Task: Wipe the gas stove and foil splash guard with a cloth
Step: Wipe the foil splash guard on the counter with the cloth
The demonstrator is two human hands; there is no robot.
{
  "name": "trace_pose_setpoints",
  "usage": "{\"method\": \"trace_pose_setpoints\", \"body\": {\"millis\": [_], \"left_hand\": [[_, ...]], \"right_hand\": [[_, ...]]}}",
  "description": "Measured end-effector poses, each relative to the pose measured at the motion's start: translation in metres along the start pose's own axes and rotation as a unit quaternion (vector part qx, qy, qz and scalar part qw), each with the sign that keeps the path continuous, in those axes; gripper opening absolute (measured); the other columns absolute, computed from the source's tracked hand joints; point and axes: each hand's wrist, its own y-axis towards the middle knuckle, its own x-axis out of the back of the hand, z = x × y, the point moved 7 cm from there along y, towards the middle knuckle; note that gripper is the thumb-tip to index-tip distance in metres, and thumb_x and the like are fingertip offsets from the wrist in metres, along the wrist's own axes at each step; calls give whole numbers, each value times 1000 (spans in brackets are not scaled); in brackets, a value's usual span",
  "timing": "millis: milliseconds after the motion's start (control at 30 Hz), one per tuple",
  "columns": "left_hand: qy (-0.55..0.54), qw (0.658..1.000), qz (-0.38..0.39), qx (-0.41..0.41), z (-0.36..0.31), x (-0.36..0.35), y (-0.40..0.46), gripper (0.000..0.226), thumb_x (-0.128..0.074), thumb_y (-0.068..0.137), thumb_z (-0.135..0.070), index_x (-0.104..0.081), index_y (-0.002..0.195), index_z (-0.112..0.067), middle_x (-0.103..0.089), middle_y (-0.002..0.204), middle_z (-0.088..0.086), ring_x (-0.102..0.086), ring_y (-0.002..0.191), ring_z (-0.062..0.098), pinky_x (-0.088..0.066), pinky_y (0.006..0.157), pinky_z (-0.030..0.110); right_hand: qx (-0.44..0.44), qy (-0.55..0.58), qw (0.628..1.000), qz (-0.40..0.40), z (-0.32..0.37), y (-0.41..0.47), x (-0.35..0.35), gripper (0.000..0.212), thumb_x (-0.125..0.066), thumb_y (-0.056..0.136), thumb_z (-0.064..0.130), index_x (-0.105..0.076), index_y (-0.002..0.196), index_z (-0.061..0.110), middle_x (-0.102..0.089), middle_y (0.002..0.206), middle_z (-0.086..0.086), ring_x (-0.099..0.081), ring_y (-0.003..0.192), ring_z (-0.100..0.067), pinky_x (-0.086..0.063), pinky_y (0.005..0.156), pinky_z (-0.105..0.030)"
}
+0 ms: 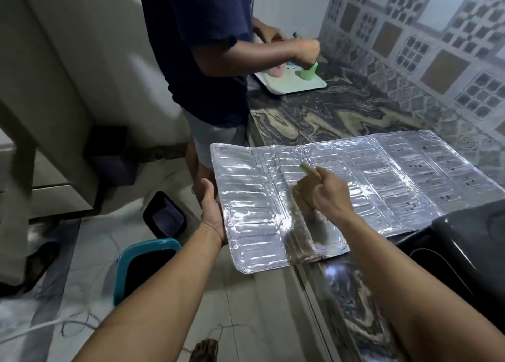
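I have the foil guard [355, 186] laid flat across the middle of the frame, its right part resting on the counter [341, 115], its left part hanging out past the counter edge over the floor. My left hand [211, 214] grips that overhanging edge at centre left, thumb on top, fingers underneath and out of sight. My right hand [319, 192] is over the middle of the sheet, index finger stretched out and pointing or pressing at a fold line, the other fingers curled in; it is blurred, and I cannot tell whether it holds anything. I see no cloth anywhere. The stove [464, 246] is the dark body at lower right, the foil's near edge lying against it.

I judge this to be the guard step, barely begun: brown specks dot the right panels. Next I need a cloth in the right hand, then strokes along the ribs while the left steadies the thin sheet so it doesn't crumple.

At upper centre another person [196, 47] works at a tray [289, 84].
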Motion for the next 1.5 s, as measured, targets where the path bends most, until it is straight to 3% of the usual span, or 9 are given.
{"method": "trace_pose_setpoints", "body": {"millis": [300,433,500,600,867,1100,1233,1367,1500], "left_hand": [[-2,999,41,-3,-23,-1,25,88,-41,80,-76,-57,132,-7,-63,125,23,-63,108,42,-47,95,56],[-4,997,72,-10,-29,-4,31,80,-44,81,-70,-65,120,-4,-67,116,23,-67,99,40,-55,85,55],[6,997,76,-21,-29,-5,33,72,-65,75,-60,-67,117,-2,-67,114,23,-68,97,40,-57,78,53],[8,995,92,-24,-33,-6,39,74,-91,47,-44,-75,105,-1,-69,110,23,-69,95,38,-57,79,52],[-26,997,69,-10,-28,-4,44,74,-41,88,-60,-61,125,1,-61,122,26,-64,105,39,-53,90,54],[-23,998,-13,-53,-31,5,49,101,-34,78,-84,-46,141,-7,-48,143,24,-47,130,40,-31,113,52],[-14,999,-23,-46,-24,3,42,91,-25,84,-79,-59,125,-5,-69,113,21,-68,99,35,-47,92,48],[-20,999,-21,-30,-24,-3,38,92,-27,84,-80,-63,121,-3,-68,113,25,-69,96,39,-46,89,51],[-20,996,-83,-34,-28,7,45,95,-32,83,-80,-46,142,-7,-44,145,26,-47,129,43,-32,111,57]], "right_hand": [[-13,50,981,-186,12,28,-3,39,-36,91,1,-47,124,20,-64,114,-17,-59,81,-31,-34,56,-28],[103,-18,994,27,23,41,-52,28,-43,90,7,-55,111,21,-55,104,-11,-56,96,-30,-51,84,-48],[127,-132,973,140,14,38,-82,36,-44,89,5,-56,118,22,-50,128,-14,-44,124,-34,-31,112,-57],[105,-150,967,175,15,30,-94,60,-39,94,7,-31,149,29,-30,150,-13,-20,142,-38,-6,119,-57],[128,46,970,201,49,-24,-119,61,-36,84,25,-44,143,34,-46,139,-12,-41,128,-33,-33,110,-49],[200,-20,961,189,63,-59,-124,55,-31,93,22,-37,148,24,-29,157,-4,-18,147,-29,-10,121,-45],[154,-124,970,142,40,-15,-117,61,-27,89,24,-32,149,31,-34,155,-6,-24,143,-37,-14,118,-53],[132,7,973,190,56,-9,-117,63,-20,85,31,-37,146,39,-38,148,-10,-35,135,-32,-28,114,-53],[194,74,946,248,83,-59,-128,59,-33,89,19,-37,147,26,-21,160,-5,-6,150,-25,-4,122,-45]]}}
